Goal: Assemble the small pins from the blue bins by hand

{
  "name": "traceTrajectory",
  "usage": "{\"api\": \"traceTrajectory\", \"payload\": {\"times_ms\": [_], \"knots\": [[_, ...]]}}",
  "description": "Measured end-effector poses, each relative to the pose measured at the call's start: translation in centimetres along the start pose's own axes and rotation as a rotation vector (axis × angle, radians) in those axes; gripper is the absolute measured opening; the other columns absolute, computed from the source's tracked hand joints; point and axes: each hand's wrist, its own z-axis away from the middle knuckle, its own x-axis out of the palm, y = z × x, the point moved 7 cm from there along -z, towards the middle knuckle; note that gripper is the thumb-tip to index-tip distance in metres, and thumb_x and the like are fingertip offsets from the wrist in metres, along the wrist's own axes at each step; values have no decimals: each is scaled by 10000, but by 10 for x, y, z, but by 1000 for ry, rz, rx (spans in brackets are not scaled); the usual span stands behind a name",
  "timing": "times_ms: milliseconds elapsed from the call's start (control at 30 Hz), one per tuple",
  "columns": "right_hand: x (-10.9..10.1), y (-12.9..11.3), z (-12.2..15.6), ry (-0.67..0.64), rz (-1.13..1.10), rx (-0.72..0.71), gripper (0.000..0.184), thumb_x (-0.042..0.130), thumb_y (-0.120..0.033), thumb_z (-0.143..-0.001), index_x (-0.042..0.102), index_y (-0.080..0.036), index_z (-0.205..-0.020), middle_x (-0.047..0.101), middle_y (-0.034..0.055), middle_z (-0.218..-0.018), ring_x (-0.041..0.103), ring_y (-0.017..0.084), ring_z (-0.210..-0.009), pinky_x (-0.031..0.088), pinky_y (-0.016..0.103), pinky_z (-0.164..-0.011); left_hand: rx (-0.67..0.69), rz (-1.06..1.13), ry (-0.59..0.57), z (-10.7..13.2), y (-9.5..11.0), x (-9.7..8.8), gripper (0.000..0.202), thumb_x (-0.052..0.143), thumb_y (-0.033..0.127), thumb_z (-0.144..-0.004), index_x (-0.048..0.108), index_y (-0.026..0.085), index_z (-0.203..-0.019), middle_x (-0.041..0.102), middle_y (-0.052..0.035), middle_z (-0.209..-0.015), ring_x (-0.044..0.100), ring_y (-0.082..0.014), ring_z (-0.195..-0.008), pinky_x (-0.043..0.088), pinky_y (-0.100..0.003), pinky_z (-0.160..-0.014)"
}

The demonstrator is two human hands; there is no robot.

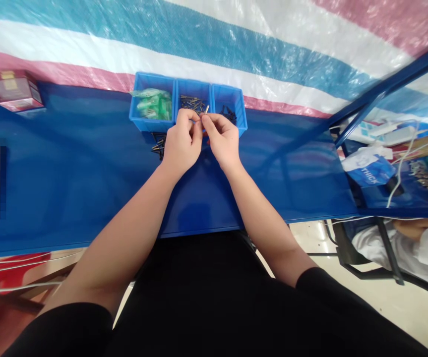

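Note:
My left hand point(184, 143) and my right hand point(224, 140) meet fingertip to fingertip in front of the blue bins. A small, slim, pale metallic piece point(207, 109) pokes up from the pinch of my right hand. My left thumb and fingers are pressed together against it or right beside it; what they hold is hidden. Beyond the hands, the middle bin point(193, 86) contains slim brass-and-dark pieces point(192, 103). Similar dark pieces point(157, 144) lie loose on the table, partly covered by my left hand. Something orange-red shows a little under my right hand.
The left bin point(134, 109) has green plastic packets point(154, 105); the right bin point(239, 106) has dark small pieces point(229, 115). A pinkish box point(18, 91) stands far left on the blue table point(87, 173). A blue metal frame point(377, 94) rises at right, near a seated person.

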Motion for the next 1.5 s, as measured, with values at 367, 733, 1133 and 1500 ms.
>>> {"api": "traceTrajectory", "payload": {"times_ms": [367, 733, 1133, 1500], "knots": [[4, 0, 1, -34, 18, -59, 548, 498, -697, -868, 680, -199, -1007, 699, 60, -1061, 660, 138, -1007, 594, 278, -867, -12, 42, -3, 2, 3, 0, 282, 508, 517, -970, 503, 279, -1121, 558, 32, -623, 615, -142, -600, 524, -303, -706], [6, 1, 3, -30, -17, -16, 562, 525, -709, -843, 685, -187, -980, 704, 48, -1021, 659, 131, -989, 582, 258, -883, -6, 14, 0, 2, 0, 0, 373, 403, 562, -1000, 525, 230, -1119, 554, 12, -666, 653, -138, -683, 537, -290, -772], [1, 4, 0, -29, -19, -30, 586, 500, -729, -850, 609, -245, -1163, 678, 47, -1088, 667, 135, -1019, 602, 262, -843, -29, 30, 31, 0, -4, -2, 493, 325, 651, -979, 513, 208, -1088, 606, -43, -877, 677, -159, -877, 521, -303, -894], [2, 5, -1, -32, -57, -27, 540, 545, -700, -841, 636, -213, -1055, 679, 49, -1041, 668, 137, -996, 609, 282, -853, -69, -34, 105, -3, -7, -9, 463, 357, 603, -995, 543, 194, -883, 542, -21, -726, 643, -157, -801, 499, -297, -845]]}}
